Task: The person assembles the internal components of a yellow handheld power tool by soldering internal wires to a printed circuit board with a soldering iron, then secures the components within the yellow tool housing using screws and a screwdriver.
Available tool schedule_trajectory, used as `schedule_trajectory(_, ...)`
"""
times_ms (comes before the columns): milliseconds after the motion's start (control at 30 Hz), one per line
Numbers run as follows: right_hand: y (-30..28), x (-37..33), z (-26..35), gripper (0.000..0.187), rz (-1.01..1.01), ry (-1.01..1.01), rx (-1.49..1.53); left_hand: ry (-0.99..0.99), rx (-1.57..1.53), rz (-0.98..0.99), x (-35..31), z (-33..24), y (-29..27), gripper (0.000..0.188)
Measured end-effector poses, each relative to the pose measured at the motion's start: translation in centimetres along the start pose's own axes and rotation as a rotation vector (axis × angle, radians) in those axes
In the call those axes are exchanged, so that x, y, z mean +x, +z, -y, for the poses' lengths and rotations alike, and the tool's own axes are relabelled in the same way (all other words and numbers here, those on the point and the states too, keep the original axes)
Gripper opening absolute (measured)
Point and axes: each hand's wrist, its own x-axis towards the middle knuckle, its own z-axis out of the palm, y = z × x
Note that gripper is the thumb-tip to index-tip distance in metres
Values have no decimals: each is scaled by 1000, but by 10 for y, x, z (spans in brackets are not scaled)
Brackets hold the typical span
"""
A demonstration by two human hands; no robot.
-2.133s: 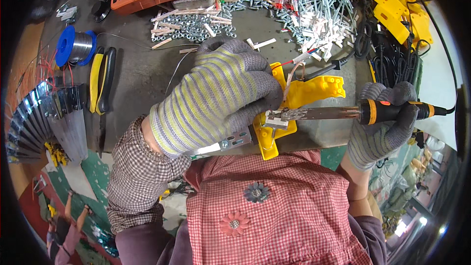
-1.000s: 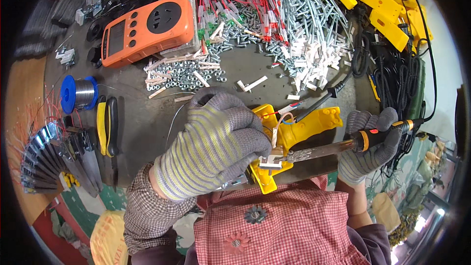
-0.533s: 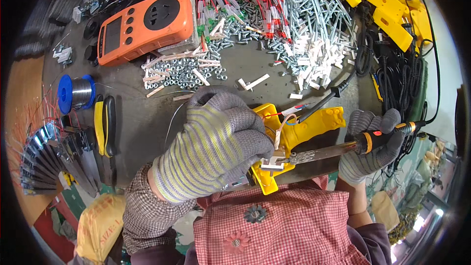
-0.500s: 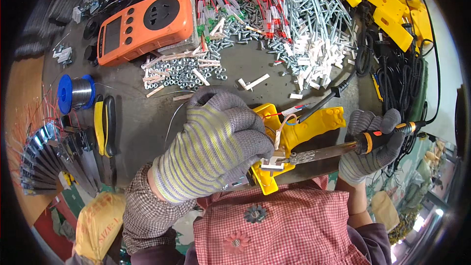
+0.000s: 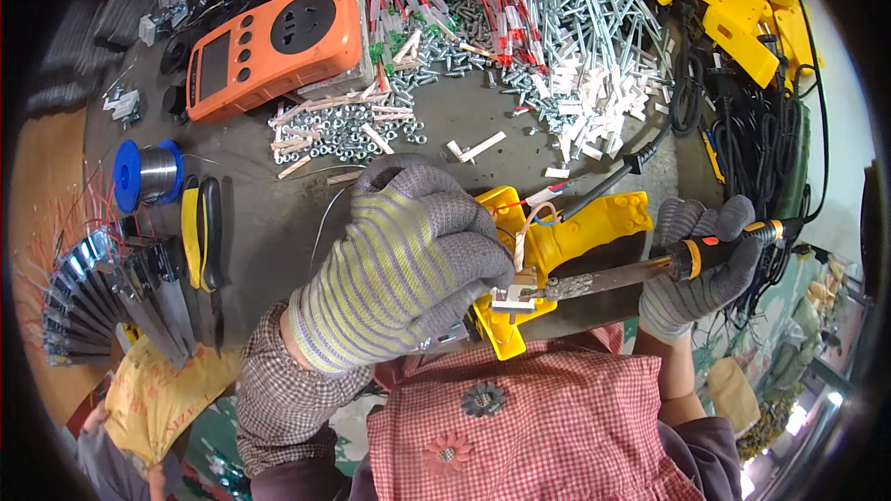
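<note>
My left hand (image 5: 399,264), in a grey and yellow striped glove, is closed in a pinch over the left part of a yellow plastic housing (image 5: 594,229); its fingertips hide what they hold. My gloved right hand (image 5: 691,269) is wrapped round the handle of a soldering iron (image 5: 617,276), which points left. The iron's tip meets a small white switch-like part (image 5: 513,297) at the housing, beside my left fingertips. Red, blue and pale wires (image 5: 535,213) rise from the housing, near a black cable (image 5: 594,195). A thin wire (image 5: 320,232) curves in under my left hand.
Left of my hands lie a blue solder spool (image 5: 148,174) and yellow-black pliers (image 5: 201,232). An orange meter (image 5: 274,46), nuts (image 5: 343,136), screws and white sleeves (image 5: 594,102) lie beyond. Black cables (image 5: 756,148) and yellow housings (image 5: 733,19) fill the right. Another person's hand touches a yellow bag (image 5: 167,399).
The iron and both hands hold nearly the same pose, the tip a little farther left over the white part. At lower left, the yellow bag has shifted and another person's arm has appeared.
</note>
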Motion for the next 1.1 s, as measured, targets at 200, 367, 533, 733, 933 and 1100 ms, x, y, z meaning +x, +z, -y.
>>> schedule_trajectory(200, 8, -4, 1, 36, -56, -17, 18, 58, -47, -88, -4, 4, 7, 21)
schedule_trajectory(367, -10, -3, -3, 36, 34, -7, 123, 57, -36, -188, -11, -16, -7, 19)
schedule_trajectory(533, -8, -7, -1, 36, -10, -32, 100, -121, 98, -699, -53, -31, -20, 22)
schedule_trajectory(733, -17, -8, -3, 37, -17, -39, 92, -224, 585, -648, -47, -44, -26, 30)
schedule_trajectory(933, -16, -10, -4, 37, -19, -53, 127, -187, 916, -338, -12, -16, -7, 32)
schedule_trajectory(1100, -13, -13, -6, 37, -17, -65, 84, -103, 758, -422, -18, -11, -20, 20)
